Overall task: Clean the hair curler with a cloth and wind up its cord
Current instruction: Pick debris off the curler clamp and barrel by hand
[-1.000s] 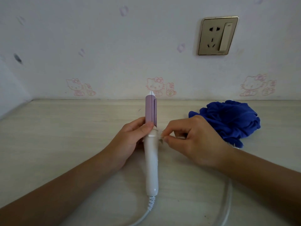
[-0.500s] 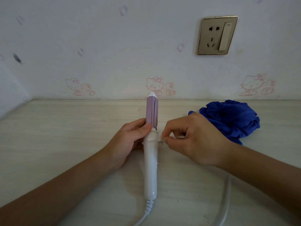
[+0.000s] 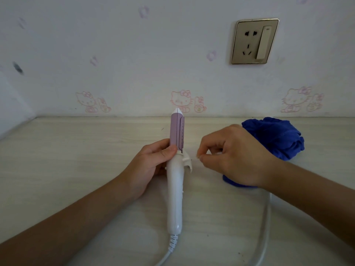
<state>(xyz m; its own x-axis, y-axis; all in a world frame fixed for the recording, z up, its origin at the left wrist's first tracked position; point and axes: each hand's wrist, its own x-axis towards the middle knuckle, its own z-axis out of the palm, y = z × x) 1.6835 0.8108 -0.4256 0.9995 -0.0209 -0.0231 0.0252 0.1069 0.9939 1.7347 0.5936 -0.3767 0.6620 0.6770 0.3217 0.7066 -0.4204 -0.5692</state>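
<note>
- Hair curler (image 3: 174,189) is over the table (image 3: 76,160), with its purple end toward the wall.
- Left hand (image 3: 151,166) grips it where purple meets white.
- Right hand (image 3: 234,160) is near it, not touching, with thumb and fingertip pinched together. I cannot tell if they hold anything.
- Blue cloth (image 3: 272,137) sits behind that hand.

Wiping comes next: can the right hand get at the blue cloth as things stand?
Probably yes. The right hand sits right beside the blue cloth, partly over it, with nothing between; the left hand holds the hair curler clear of that path.
</note>
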